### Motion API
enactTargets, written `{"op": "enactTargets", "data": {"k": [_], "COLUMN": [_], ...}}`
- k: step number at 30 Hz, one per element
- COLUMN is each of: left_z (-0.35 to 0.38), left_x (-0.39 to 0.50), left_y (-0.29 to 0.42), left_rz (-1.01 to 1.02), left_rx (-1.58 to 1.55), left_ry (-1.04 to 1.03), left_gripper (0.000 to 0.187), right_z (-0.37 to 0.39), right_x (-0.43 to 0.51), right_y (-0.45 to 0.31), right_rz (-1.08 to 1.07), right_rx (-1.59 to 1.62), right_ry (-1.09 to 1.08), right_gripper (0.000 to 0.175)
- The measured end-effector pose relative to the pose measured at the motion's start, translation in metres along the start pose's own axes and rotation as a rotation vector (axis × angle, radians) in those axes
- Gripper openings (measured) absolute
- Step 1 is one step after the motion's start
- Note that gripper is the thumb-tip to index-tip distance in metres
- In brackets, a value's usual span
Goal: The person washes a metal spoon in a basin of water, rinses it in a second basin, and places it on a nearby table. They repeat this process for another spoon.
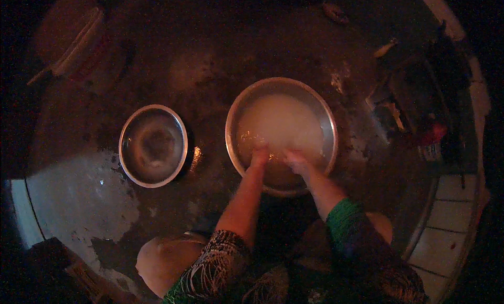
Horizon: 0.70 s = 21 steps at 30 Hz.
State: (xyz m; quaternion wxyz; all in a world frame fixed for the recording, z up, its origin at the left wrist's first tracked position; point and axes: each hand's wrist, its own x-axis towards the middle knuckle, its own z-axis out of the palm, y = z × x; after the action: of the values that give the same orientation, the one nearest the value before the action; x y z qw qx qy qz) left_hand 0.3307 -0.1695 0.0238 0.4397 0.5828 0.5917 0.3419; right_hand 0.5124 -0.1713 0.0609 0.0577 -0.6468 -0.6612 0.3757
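Note:
A large round metal basin (232,118) stands on the dark floor before me, holding cloudy, whitish liquid (284,116). Both hands reach into its near half. My left hand (260,154) is partly under the surface, its fingers hidden. To its right, a little apart, my right hand (294,160) also dips into the liquid, its fingertips hidden. Whether either hand grips anything does not show. A smaller round metal bowl (184,146) sits to the left, apart from the basin, with a dark, shiny inside.
Wet patches mark the floor (90,189). At the upper left lies a dim container with a rim (78,44). On the right are a red-topped container (431,140), dark objects and a pale tiled edge (445,229). My knee (169,256) is left of my forearms.

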Motion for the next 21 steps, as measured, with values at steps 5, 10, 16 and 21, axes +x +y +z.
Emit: {"op": "enactTargets", "data": {"k": [5,10,16,21], "left_z": [0.005,-0.054,-0.106,-0.076], "left_x": [0.008,0.023,0.012,0.033], "left_y": [0.027,0.021,0.097,-0.039], "left_rz": [-0.471,-0.588,-0.398,-0.358], "left_rx": [-1.258,-1.306,-0.735,0.122], "left_ry": [-0.261,0.094,0.351,0.251], "left_gripper": [0.026,0.016,0.020,0.036], "right_z": [0.002,-0.024,-0.027,0.004], "right_x": [-0.035,-0.055,-0.029,-0.003], "right_y": [-0.072,-0.201,-0.131,-0.169], "right_rz": [0.107,0.384,0.293,-0.028], "right_rx": [0.841,0.784,0.497,0.450], "right_ry": [-0.287,-0.443,-0.566,-0.219], "right_gripper": [0.038,0.031,0.024,0.018]}}
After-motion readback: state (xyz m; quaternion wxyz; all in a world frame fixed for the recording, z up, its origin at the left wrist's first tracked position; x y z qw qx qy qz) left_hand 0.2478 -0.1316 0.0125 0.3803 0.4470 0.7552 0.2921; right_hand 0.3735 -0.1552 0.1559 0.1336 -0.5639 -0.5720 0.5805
